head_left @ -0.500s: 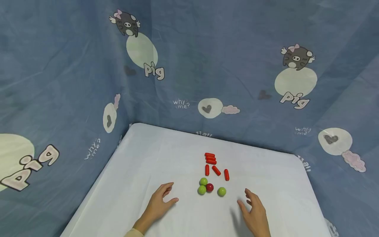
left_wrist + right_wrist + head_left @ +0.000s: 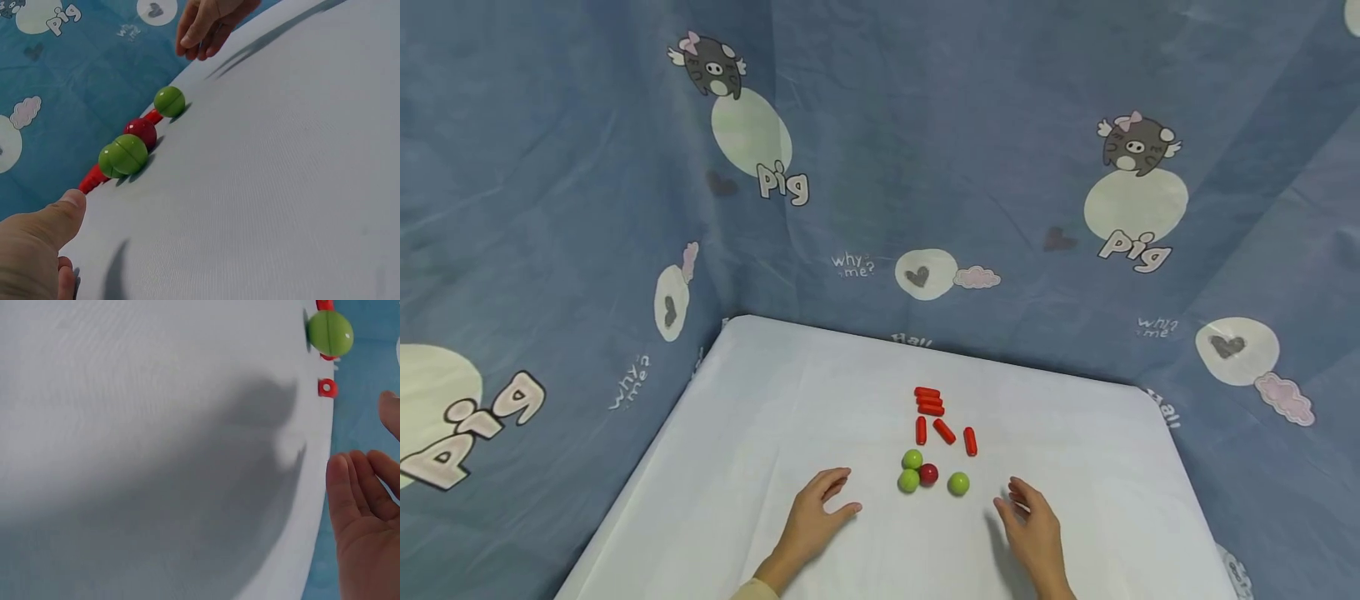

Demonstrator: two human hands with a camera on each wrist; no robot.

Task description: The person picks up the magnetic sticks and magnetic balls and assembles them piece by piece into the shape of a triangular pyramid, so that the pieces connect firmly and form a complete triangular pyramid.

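Note:
My left hand (image 2: 812,518) hovers left of a group of small balls, thumb and fingers apart, holding nothing. My right hand (image 2: 1034,529) hangs on their other side above its shadow, fingers loosely bent around nothing. Nearest to it is a single green ball (image 2: 958,483). A dark red ball (image 2: 928,474) sits close against two more green balls, one in front (image 2: 908,481) and one behind (image 2: 913,459). Farther back lie several short red cylinders: three side by side (image 2: 929,402), and three spread out, upright (image 2: 921,431), slanted (image 2: 944,431) and rightmost (image 2: 971,442) in the head view.
A white cloth-covered table (image 2: 820,392) bears everything. Blue fabric (image 2: 880,167) printed with pigs and words hangs behind the table and along its sides. The table's back edge runs just beyond the red cylinders.
Both hands have shifted slightly inward, the left one to the right and the right one to the left. The head view has turned a little. Balls and cylinders stay where they lay.

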